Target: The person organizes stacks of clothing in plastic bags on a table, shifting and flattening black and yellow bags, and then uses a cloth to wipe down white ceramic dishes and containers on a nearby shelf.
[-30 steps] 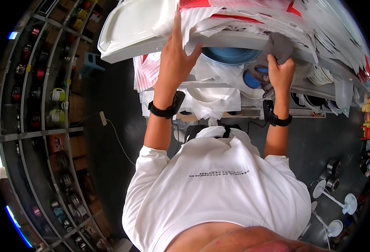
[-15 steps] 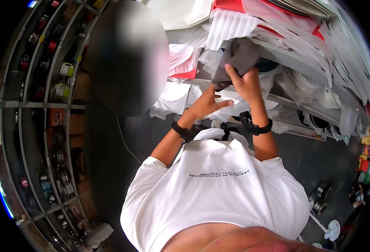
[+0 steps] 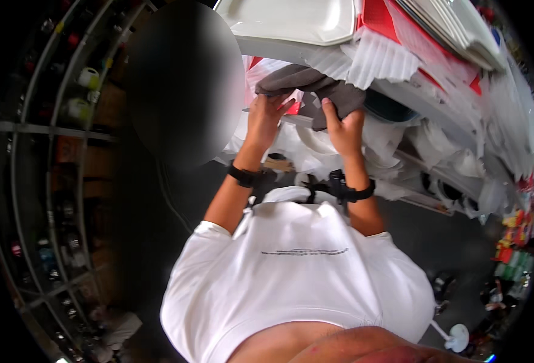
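A dark grey cloth (image 3: 300,77) is stretched between my two hands in front of the shelf. My left hand (image 3: 261,124) has hold of its left end, with some of the fingers hidden beneath the fabric. The other end is gripped by my right hand (image 3: 347,134), thumb on top and fingers tucked underneath. Just past my right hand, a dark green bowl (image 3: 391,110) sits on the lower shelf level. Above the cloth, a white square-cornered plate (image 3: 291,23) lies on the upper shelf.
White foam wrapping sheets (image 3: 382,59) hang over the shelf edge beside a red sheet (image 3: 377,17). A stack of white plates (image 3: 448,27) stands at the upper right. Along the left runs a metal rack (image 3: 52,129) with small goods. A blurred oval covers the upper left.
My left hand has moved up and left and taken hold of the cloth. Bunched before in my right hand, the cloth is now spread wider. The view has shifted slightly.
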`<state>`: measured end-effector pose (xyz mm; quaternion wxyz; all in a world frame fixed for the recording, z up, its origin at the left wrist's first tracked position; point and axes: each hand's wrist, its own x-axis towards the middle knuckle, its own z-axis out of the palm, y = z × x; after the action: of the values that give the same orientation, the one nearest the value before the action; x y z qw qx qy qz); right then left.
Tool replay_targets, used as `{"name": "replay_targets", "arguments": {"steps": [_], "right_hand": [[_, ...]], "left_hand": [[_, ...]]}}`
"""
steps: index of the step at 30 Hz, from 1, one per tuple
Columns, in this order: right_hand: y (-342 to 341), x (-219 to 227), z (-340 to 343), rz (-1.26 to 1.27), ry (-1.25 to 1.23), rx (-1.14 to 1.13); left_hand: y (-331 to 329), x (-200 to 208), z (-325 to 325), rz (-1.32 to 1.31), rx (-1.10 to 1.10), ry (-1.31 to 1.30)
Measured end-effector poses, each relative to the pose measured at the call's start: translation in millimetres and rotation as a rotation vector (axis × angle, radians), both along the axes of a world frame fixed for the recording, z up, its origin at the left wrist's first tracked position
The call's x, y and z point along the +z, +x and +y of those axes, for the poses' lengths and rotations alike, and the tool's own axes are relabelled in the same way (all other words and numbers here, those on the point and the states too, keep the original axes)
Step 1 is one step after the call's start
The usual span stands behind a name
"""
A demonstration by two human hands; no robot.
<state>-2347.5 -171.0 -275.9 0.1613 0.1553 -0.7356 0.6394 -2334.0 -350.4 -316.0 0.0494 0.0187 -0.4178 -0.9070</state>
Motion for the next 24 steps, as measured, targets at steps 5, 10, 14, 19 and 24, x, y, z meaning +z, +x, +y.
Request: {"name": "replay_targets", "arguments": {"steps": [5,10,14,19,24], "right_hand": [[-5.0,12.5,-40.8,0.028,0.077,-0.021],[-15.3,14.4,-110.7,-0.026,0.131,0.079],[-28.2,29.6,-169.8,-0.034,0.259,0.199],[-35.2,37.9,-232.4,0.061,0.288,0.197],[-28.7,27.6,-244.8,-0.026,0.391,0.032]], "left_hand": [[-15.0,0.7,-21.8,0.093,0.046,0.152],[-26.9,18.2,-76.8,-0.100,0.004,0.356],[-36.3,31.1,-135.4,-0.050,0.040,0.303],[-73.6,29.2,-191.9,0.216,0.130,-0.082],[-96.4,51.9,-197.1,0.403,0.018,-0.494]]}}
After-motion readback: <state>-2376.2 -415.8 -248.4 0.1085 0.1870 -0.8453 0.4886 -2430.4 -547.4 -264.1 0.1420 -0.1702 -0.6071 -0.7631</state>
